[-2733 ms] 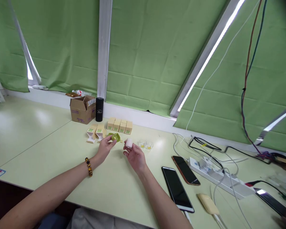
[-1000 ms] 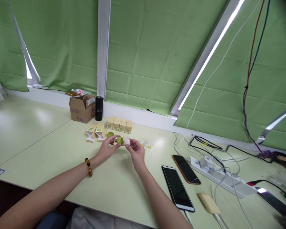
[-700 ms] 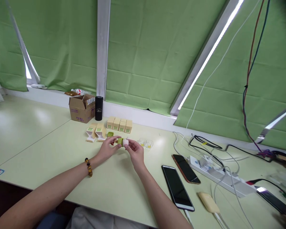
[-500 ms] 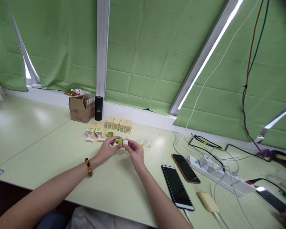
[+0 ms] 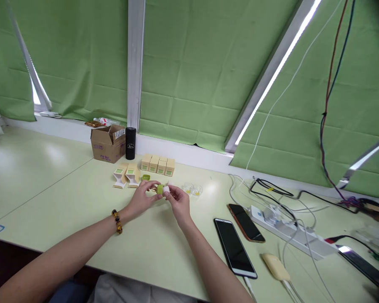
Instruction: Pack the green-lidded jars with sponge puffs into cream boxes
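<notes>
Both hands meet over the table around a small green-and-white object (image 5: 160, 189), too small to name. My left hand (image 5: 143, 197) pinches its green end between thumb and fingers. The white end is in the closed fingers of my right hand (image 5: 179, 204). A small green open holder (image 5: 145, 177) lies just beyond my left fingers. Right of my right fingers sit two clear plastic pieces with yellow centres, one of them a clear cup (image 5: 197, 191). Two opened cartons, including an opened carton (image 5: 132, 174), lie beyond my left hand.
Several small closed boxes (image 5: 158, 164) stand in a row at the back, near a black tumbler (image 5: 130, 143) and an open cardboard box (image 5: 107, 145). To the right lie a white-edged phone (image 5: 235, 247), another phone (image 5: 246, 223), a power strip (image 5: 290, 233), a cream charger (image 5: 275, 266) and tangled cables.
Both hands stay in nearly the same place, still on the green-and-white object. My left fingers have shifted slightly around the green end. Nothing on the table has visibly moved.
</notes>
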`<action>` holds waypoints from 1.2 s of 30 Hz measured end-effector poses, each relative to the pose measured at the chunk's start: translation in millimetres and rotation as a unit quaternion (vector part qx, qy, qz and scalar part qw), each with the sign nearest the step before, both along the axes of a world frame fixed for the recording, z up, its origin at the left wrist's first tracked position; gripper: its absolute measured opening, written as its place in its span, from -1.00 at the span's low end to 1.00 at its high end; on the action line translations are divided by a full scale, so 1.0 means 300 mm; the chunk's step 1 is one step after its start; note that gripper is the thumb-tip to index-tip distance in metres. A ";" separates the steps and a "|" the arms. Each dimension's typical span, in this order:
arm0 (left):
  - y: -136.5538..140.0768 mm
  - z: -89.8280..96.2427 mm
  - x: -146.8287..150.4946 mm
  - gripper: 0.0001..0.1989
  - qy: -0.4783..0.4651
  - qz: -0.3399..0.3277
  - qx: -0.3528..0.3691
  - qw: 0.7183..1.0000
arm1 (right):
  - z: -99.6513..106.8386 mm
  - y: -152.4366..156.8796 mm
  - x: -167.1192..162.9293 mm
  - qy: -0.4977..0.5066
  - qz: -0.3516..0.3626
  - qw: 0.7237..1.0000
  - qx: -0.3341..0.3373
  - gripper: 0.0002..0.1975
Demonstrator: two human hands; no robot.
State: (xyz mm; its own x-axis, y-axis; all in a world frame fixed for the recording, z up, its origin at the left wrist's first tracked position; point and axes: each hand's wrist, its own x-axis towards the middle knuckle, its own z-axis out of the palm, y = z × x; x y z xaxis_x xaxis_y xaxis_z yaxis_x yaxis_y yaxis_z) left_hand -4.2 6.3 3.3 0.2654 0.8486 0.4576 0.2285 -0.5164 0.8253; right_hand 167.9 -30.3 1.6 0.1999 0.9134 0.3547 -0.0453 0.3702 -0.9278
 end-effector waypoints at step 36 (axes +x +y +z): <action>-0.028 0.010 0.006 -0.52 0.031 0.016 0.029 0.999 | -0.014 -0.009 -0.025 0.000 -0.021 1.000 0.001 -0.63</action>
State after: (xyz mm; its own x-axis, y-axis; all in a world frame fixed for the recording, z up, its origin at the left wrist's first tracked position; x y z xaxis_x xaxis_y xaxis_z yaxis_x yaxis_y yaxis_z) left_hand -2.2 -2.2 6.3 0.2681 0.8297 0.4896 0.2943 -0.5544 0.7785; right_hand 160.3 -32.9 -2.5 0.2378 0.9033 0.3570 -0.0289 0.3740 -0.9270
